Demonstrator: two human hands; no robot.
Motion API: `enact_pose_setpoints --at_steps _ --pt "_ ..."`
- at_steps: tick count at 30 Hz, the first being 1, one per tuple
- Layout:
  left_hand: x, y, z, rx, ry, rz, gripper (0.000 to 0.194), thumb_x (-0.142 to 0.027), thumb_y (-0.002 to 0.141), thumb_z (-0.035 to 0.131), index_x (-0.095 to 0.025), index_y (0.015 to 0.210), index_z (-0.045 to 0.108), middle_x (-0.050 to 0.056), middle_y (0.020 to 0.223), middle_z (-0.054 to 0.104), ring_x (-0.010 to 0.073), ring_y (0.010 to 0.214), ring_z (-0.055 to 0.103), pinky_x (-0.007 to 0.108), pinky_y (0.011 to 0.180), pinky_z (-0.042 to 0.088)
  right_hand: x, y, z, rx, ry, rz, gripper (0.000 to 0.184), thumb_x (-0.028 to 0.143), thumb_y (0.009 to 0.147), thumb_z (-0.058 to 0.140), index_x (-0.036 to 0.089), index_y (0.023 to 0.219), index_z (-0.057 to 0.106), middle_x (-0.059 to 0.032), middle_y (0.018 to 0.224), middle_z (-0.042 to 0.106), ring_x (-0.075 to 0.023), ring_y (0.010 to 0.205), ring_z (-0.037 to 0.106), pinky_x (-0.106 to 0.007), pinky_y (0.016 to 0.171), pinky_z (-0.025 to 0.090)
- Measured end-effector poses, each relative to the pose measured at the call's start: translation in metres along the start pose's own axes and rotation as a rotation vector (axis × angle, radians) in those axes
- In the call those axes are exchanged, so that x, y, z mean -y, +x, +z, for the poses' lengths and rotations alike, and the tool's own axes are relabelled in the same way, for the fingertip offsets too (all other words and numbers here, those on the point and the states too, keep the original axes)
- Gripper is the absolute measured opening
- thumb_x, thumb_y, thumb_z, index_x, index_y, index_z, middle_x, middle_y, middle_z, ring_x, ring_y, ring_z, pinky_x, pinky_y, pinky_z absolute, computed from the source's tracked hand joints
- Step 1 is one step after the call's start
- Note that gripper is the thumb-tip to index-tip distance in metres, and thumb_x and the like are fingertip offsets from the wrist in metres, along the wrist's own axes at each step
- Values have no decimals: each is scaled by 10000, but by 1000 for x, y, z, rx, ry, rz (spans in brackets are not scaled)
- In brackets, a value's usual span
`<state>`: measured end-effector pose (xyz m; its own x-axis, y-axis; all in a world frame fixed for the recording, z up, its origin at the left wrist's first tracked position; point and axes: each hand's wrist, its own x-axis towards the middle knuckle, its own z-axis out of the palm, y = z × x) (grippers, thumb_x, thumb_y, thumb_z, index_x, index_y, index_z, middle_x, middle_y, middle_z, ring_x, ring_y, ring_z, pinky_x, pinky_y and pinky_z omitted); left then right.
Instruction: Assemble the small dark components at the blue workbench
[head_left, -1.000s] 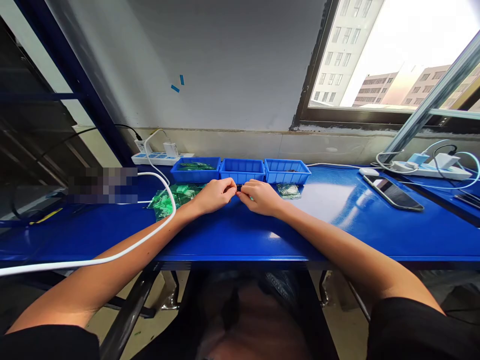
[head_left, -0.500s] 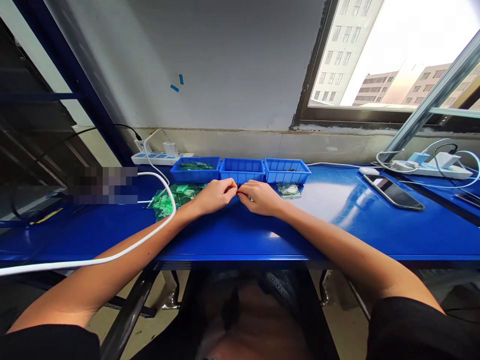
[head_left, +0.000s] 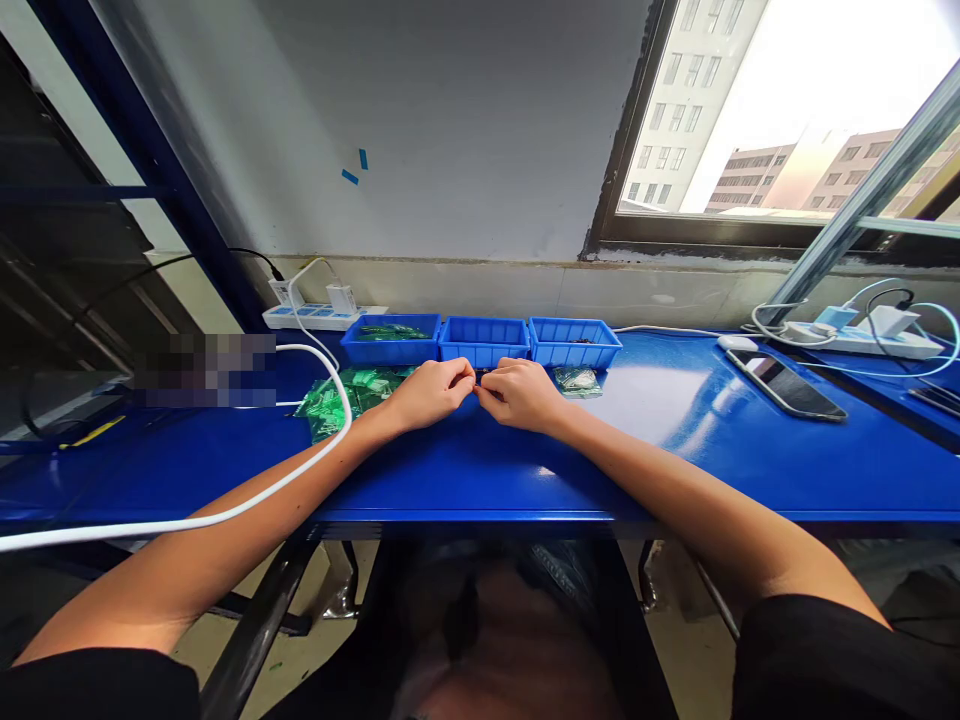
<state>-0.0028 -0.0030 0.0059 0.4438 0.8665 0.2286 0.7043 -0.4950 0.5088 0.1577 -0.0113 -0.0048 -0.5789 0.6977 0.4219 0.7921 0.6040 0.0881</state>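
Observation:
Over the blue table my left hand (head_left: 437, 391) and my right hand (head_left: 520, 394) meet fingertip to fingertip, both closed in a pinch. Whatever lies between the fingers is too small and hidden to name. Just behind the hands stand three blue bins in a row: the left bin (head_left: 391, 352) has green pieces in it, the middle bin (head_left: 484, 352) shows no contents, and the right bin (head_left: 575, 354) holds a few small dark items. Beside my left wrist lies a heap of green plastic packets (head_left: 337, 404). A small clear packet (head_left: 577, 382) rests to the right of my right hand.
A white cable (head_left: 346, 400) arches over my left forearm. Power strips stand at the back left (head_left: 322, 318) and back right (head_left: 885, 338), with plugs and cords. On the right lies a phone (head_left: 789, 384) beside a white case (head_left: 737, 343). The table's front edge (head_left: 480, 516) runs below my forearms.
My right hand's fingers have shifted very slightly against the left fingertips. Everything else looks the same.

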Motion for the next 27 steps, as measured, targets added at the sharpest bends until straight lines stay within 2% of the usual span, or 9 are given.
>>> enact_pose_setpoints --at_steps 9,14,21,27 --pt "-1 -1 -1 -33 -23 23 241 -365 770 360 -191 666 491 -19 545 554 118 496 455 225 499 322 -2 0 3 -56 0 13 373 256 849 430 175 551 638 -36 540 597 -130 576 485 -260 553 270" --pt "-3 -1 -2 -36 -37 5 227 -356 770 366 -189 673 486 -24 543 541 115 486 448 228 503 329 -2 0 2 -79 2 115 378 301 861 434 171 548 603 -34 557 607 -128 581 507 -259 550 256" --pt "0 0 0 -47 -19 13 219 -362 770 382 -189 713 505 -19 548 539 129 510 462 235 503 321 -2 0 2 -109 85 196 223 341 855 482 172 763 595 -33 738 661 -140 682 574 -239 580 292" --pt "2 -1 0 -41 2 25 213 -341 766 380 -189 721 522 -19 553 536 127 511 454 234 500 311 -3 -1 0 -54 114 179 213 323 882 458 171 862 606 -43 815 668 -148 758 592 -236 614 321"
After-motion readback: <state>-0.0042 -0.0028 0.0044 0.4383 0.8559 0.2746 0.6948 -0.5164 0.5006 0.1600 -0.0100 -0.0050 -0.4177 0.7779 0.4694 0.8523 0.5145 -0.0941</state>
